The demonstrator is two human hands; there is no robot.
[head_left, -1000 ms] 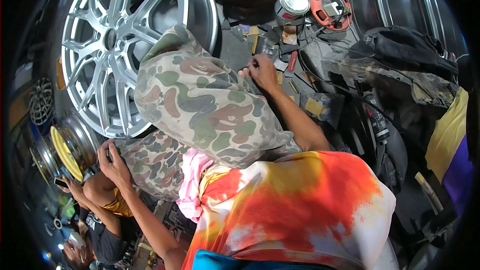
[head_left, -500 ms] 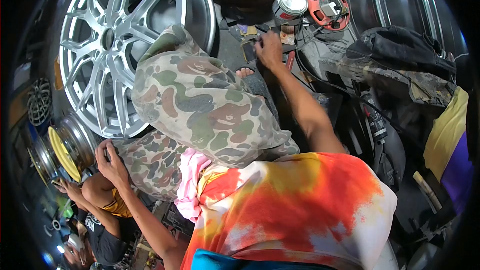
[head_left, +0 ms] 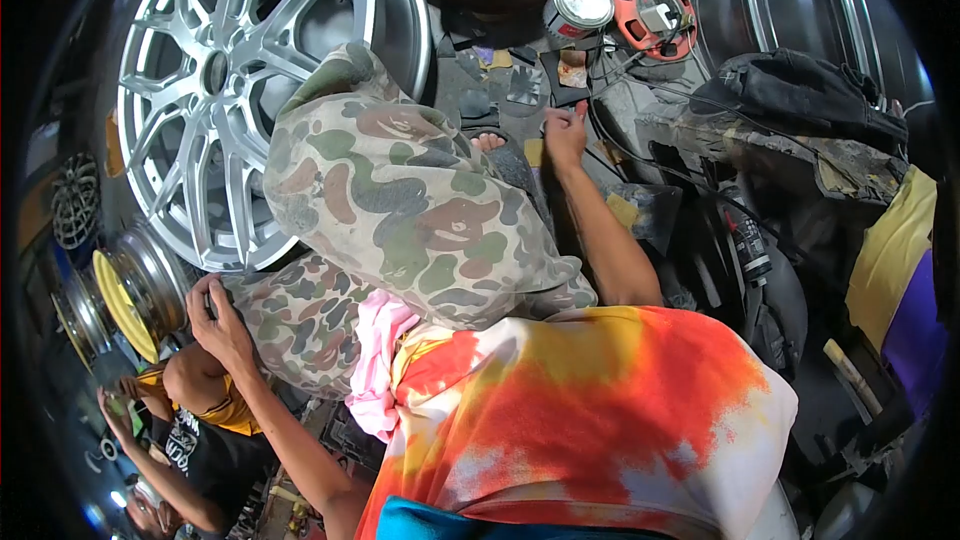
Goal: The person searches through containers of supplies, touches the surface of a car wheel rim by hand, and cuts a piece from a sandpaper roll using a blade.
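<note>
My left hand (head_left: 220, 328) rests against the camouflage trouser leg (head_left: 310, 330), below the rim of a large silver alloy wheel (head_left: 213, 172). Its fingers are parted and slightly bent, with nothing held. Out past my knee, my right hand (head_left: 566, 136) is closed, thumb and fingers drawn together; whatever they hold is too small to make out. Near it lie a tan scrap (head_left: 535, 152), several dark sheet pieces such as a grey square (head_left: 524, 85), and a dark pad with an orange-brown piece (head_left: 572, 70) on top.
A paint can (head_left: 582, 6) and a red cable reel (head_left: 654, 14) stand beyond my right hand, with black cables trailing near the forearm. Dark cloth (head_left: 800, 90) covers a ledge at right. Another person (head_left: 205, 440) sits at lower left near more wheels (head_left: 125, 305).
My right hand has drawn back toward me and slightly right, uncovering the scraps on the floor. My left hand has hardly moved. The other person's arms have shifted.
</note>
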